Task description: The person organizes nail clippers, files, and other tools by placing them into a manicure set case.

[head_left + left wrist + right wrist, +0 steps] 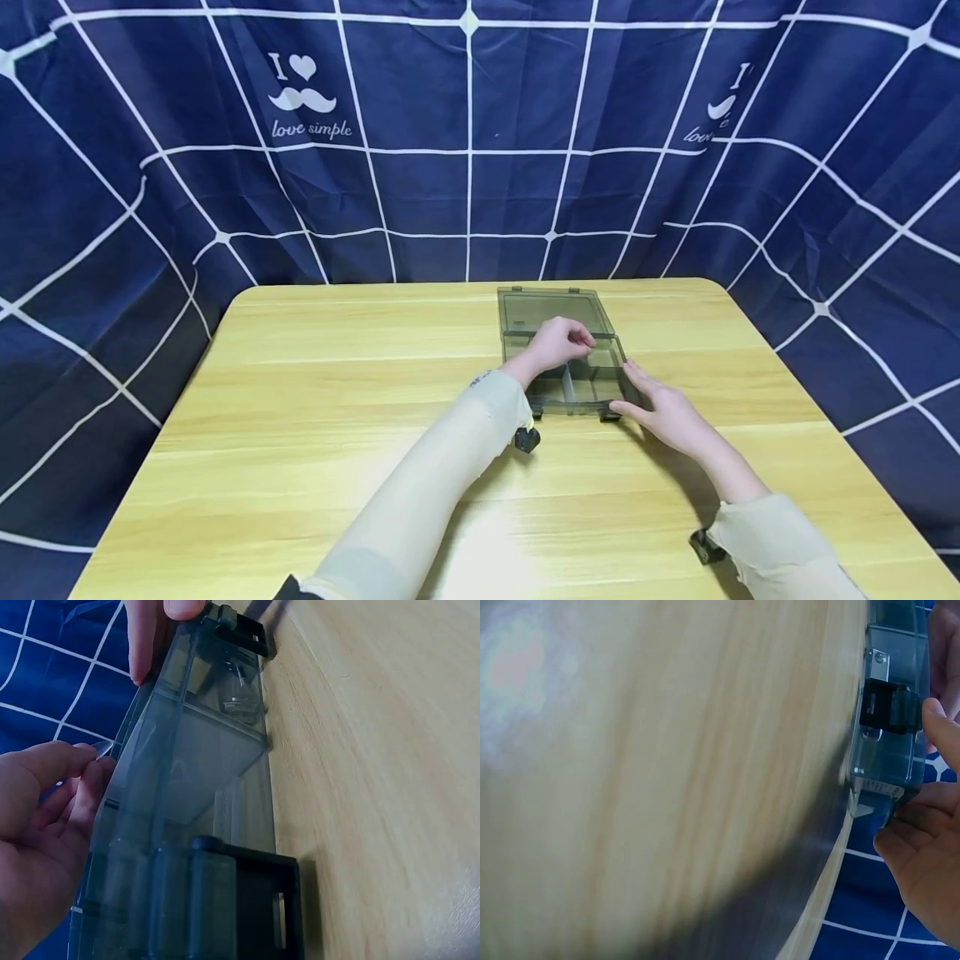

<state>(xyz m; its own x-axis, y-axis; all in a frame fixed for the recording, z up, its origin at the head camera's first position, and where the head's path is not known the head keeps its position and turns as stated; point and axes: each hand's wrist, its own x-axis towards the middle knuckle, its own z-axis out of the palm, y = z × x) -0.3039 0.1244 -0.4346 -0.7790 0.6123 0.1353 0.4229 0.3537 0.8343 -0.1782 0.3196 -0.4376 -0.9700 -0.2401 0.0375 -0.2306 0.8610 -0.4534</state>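
Note:
A smoky see-through compartment box (573, 407) lies on the table, its lid (555, 310) folded back flat behind it. My left hand (558, 342) is over the box's open compartments. In the left wrist view, the thumb and fingertips of that hand (49, 817) pinch a small clear thin piece (103, 748); its kind cannot be told. My right hand (667, 412) grips the box's near right corner, thumb at the front latch (609, 414) and fingers along the side wall. Through the front wall a small clear item (240, 701) shows inside.
Dividers (567, 387) split the box into sections. The wooden table (300, 433) stretches left and in front of it. A dark blue curtain with white lines (420, 192) hangs behind the table and at both sides. Each wrist carries a small black camera (527, 439).

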